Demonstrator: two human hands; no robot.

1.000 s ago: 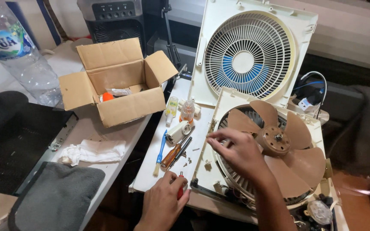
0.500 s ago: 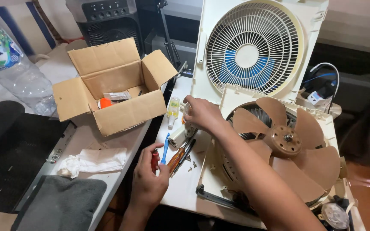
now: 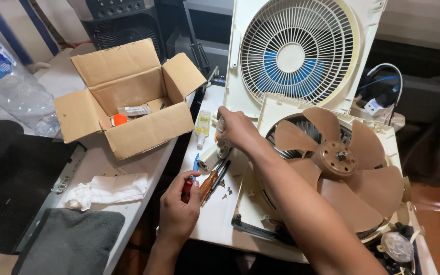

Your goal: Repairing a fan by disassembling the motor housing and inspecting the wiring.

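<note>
Nearest the camera, a grey cloth [image 3: 62, 239] with a coarse weave lies flat at the tabletop [image 3: 220, 219] edge. Just beyond it sits a crumpled white rag [image 3: 108, 189].

The left hand [image 3: 179, 209] rests on the white tabletop with its fingers [image 3: 192, 189] closed around a red-handled tool [image 3: 186, 189]. Beside it lie an orange-handled screwdriver [image 3: 208, 182] and a dark, slim tool, near several small loose screws [image 3: 226, 189].

To the right, a brown plastic fan blade [image 3: 332, 163] with broad, smooth, rounded paddles sits on its hub inside a cream fan housing [image 3: 260, 203] lying flat.

The right hand [image 3: 235, 130] reaches across to the left of the housing. Its fingers are curled around a small object, too hidden to identify, just above a white cylindrical part [image 3: 211, 157]. A small clear bottle [image 3: 202, 126] of yellowish liquid stands close by.

Further back, an open cardboard box [image 3: 143, 130] holds an orange round item [image 3: 119, 119] and a flat packet [image 3: 134, 110]. A ribbed cream fan grille [image 3: 301, 51] stands upright behind.
</note>
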